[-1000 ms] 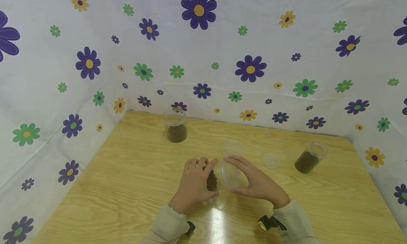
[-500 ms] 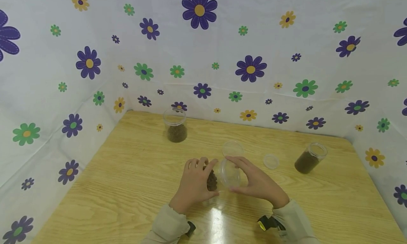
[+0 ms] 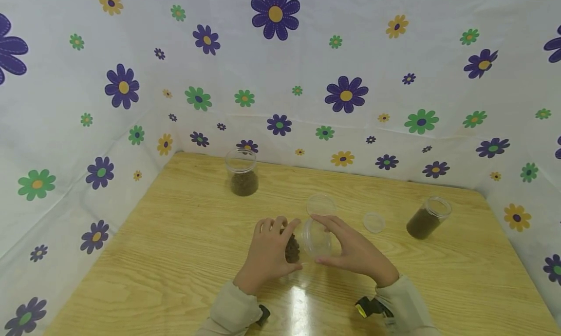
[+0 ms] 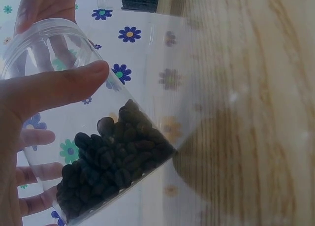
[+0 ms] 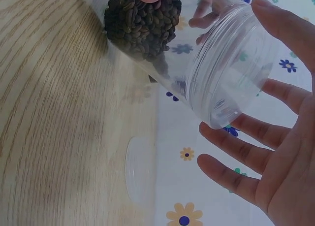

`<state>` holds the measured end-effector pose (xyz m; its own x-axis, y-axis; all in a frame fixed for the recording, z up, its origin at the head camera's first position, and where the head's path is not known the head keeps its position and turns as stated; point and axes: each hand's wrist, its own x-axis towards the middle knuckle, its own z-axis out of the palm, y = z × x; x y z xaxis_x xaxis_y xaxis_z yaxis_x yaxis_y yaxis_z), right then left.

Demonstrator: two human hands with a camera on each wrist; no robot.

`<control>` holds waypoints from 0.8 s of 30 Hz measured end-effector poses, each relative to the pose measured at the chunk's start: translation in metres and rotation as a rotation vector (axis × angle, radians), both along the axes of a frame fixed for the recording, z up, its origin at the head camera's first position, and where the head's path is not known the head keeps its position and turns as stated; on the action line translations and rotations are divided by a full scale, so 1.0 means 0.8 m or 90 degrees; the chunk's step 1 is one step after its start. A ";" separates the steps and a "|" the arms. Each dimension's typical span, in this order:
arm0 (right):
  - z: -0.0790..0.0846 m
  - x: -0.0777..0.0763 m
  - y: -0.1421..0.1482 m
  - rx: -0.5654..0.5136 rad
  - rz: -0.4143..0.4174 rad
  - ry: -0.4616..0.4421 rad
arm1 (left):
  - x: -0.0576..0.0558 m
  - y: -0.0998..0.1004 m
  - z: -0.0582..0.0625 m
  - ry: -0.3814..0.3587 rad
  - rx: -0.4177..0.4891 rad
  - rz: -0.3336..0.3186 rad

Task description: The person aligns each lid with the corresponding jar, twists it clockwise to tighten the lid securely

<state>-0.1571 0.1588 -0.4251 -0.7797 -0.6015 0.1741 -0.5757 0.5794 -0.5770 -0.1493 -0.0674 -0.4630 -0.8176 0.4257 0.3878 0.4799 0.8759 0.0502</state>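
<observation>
My left hand (image 3: 266,254) grips a clear jar (image 4: 120,95) part filled with dark coffee beans (image 4: 110,159). The jar is tilted, its mouth towards my right hand (image 3: 360,254), and a bottom edge is at the table in the left wrist view. At the mouth end is a clear round lid (image 5: 246,71). Thumb and fingers of my right hand span that lid at its rim; in the right wrist view two fingers stand free of it. Clear plastic makes the seam between lid and jar hard to see. The left palm hides part of the jar in the head view.
An uncapped jar (image 3: 243,177) of dark granules stands at the back left. Another uncapped jar (image 3: 427,219) with dark, fine contents is at the right. Two clear lids lie on the wooden table (image 3: 175,258): a larger lid (image 3: 321,204) and a smaller lid (image 3: 374,222). Flowered cloth surrounds the table.
My right thumb and fingers have shifted slightly round the lid. The left hand and the jar of beans look still.
</observation>
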 end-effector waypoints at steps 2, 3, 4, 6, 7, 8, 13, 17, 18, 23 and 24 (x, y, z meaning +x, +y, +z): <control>0.000 0.000 0.000 -0.001 0.009 0.005 | 0.000 0.000 0.000 0.000 0.001 0.000; 0.000 0.000 0.000 -0.003 0.016 0.009 | 0.000 0.000 0.000 0.000 0.002 0.000; 0.000 -0.001 0.000 -0.004 0.024 0.015 | 0.000 0.000 0.000 0.000 0.002 0.001; 0.000 -0.001 -0.001 -0.007 0.046 0.032 | 0.000 0.000 -0.001 -0.001 0.002 0.001; 0.000 -0.002 -0.001 -0.008 0.056 0.043 | 0.000 0.000 -0.001 0.000 0.001 0.002; -0.001 -0.003 -0.001 -0.008 0.064 0.051 | 0.000 0.000 -0.001 0.001 -0.001 0.003; -0.002 -0.005 -0.001 -0.003 0.076 0.075 | 0.000 0.000 -0.003 0.010 -0.011 0.006; -0.001 -0.006 -0.002 -0.006 0.080 0.083 | -0.001 0.000 -0.004 0.009 -0.011 0.005; -0.001 -0.006 -0.002 -0.008 0.081 0.086 | -0.001 0.000 -0.004 0.007 -0.009 0.005; 0.000 -0.006 -0.002 -0.012 0.091 0.103 | -0.001 -0.001 -0.004 -0.005 -0.001 0.000; 0.000 -0.006 -0.002 -0.012 0.094 0.106 | -0.001 -0.001 -0.003 -0.006 0.000 0.000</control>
